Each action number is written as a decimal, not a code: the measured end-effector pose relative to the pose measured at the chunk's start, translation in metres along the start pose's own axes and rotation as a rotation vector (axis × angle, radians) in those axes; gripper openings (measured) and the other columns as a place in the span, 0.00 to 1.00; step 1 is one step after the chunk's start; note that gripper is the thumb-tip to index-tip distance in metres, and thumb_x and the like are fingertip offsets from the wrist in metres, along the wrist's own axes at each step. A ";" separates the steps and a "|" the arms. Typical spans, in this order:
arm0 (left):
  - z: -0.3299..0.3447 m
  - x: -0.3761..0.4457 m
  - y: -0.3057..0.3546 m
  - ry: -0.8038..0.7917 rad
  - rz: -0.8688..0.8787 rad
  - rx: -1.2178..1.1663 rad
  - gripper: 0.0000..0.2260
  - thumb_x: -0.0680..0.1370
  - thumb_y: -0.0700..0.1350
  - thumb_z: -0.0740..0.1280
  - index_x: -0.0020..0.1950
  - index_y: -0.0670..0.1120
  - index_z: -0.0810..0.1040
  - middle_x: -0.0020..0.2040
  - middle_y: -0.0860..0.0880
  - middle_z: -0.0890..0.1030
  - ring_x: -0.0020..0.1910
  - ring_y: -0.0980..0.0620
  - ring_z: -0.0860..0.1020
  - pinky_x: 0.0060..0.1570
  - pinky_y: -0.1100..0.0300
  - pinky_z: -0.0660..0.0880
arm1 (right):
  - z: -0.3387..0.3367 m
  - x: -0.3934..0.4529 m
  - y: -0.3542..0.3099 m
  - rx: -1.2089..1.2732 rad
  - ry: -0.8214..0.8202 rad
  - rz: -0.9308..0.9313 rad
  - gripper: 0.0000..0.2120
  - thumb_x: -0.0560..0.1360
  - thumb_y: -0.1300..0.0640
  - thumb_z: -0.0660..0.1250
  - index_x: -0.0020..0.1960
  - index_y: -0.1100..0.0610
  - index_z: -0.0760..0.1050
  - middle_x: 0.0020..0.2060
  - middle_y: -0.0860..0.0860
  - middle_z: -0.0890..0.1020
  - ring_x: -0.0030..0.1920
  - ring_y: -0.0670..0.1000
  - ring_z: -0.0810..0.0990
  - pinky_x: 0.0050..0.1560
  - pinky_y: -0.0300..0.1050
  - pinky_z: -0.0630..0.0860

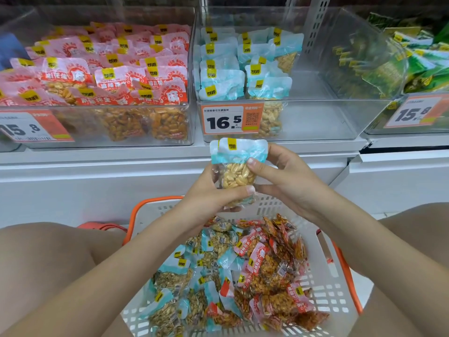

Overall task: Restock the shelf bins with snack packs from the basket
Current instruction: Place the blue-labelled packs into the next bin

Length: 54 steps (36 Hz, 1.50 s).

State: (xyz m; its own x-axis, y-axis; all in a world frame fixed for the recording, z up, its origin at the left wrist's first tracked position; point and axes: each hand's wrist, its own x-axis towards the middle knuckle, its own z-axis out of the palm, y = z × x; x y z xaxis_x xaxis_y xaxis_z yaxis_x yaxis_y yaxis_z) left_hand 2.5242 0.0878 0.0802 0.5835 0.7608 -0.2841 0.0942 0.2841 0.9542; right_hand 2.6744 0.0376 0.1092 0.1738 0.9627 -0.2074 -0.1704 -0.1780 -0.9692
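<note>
1. A white metal shop shelf (170, 164) runs across the view, with a perforated upright (315, 23) behind it.
2. Three clear plastic bins stand side by side on the shelf.
3. The left clear bin (97, 142) is packed nearly full with pink-topped peanut packs (116, 76); a price tag reading 15.8 (31, 127) sits on its front.
4. The middle clear bin (315, 117) holds two short rows of pale-blue-topped peanut packs (223, 79) at its left side only; its orange-edged tag reads 16.5 (230, 119).
5. The right clear bin (388, 122) holds green snack packs (418, 59).
6. Below, between the person's knees, a white slotted plastic basket with an orange handle (328, 295) holds a loose heap: blue-topped packs (175, 271) mostly left, pink-topped packs (274, 263) mostly right.
7. A small stack of blue-topped peanut packs (237, 166) is held upright above the basket, just below the middle bin's front.
8. The left hand (213, 195) curls closed around the stack's lower part.
9. The right hand (286, 176) pinches the stack's right edge, thumb in front.
</note>
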 end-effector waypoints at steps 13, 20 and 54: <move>0.003 0.004 0.002 0.000 0.098 -0.003 0.22 0.72 0.35 0.73 0.63 0.46 0.75 0.50 0.52 0.84 0.49 0.55 0.83 0.43 0.64 0.78 | -0.001 0.005 0.015 -0.111 -0.046 -0.011 0.07 0.77 0.65 0.65 0.54 0.57 0.74 0.51 0.51 0.81 0.55 0.54 0.80 0.57 0.52 0.78; 0.001 0.007 0.001 -0.005 0.113 0.072 0.35 0.62 0.44 0.80 0.66 0.49 0.70 0.59 0.48 0.81 0.56 0.50 0.81 0.52 0.53 0.79 | -0.004 0.003 0.009 0.114 -0.041 0.002 0.11 0.79 0.62 0.61 0.61 0.61 0.73 0.46 0.54 0.81 0.40 0.46 0.82 0.38 0.40 0.80; 0.013 0.007 0.025 -0.033 0.299 0.306 0.28 0.70 0.48 0.76 0.59 0.50 0.59 0.61 0.52 0.69 0.58 0.61 0.72 0.52 0.66 0.76 | -0.014 0.003 -0.016 0.016 0.014 -0.080 0.37 0.62 0.62 0.79 0.67 0.57 0.67 0.49 0.52 0.84 0.46 0.52 0.84 0.40 0.47 0.81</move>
State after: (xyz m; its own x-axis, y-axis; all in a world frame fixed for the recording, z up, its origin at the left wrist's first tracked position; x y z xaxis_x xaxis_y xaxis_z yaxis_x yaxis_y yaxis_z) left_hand 2.5417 0.0925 0.1029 0.6463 0.7631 0.0077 0.1491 -0.1362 0.9794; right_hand 2.6915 0.0399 0.1218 0.2009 0.9707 -0.1315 -0.1710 -0.0974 -0.9804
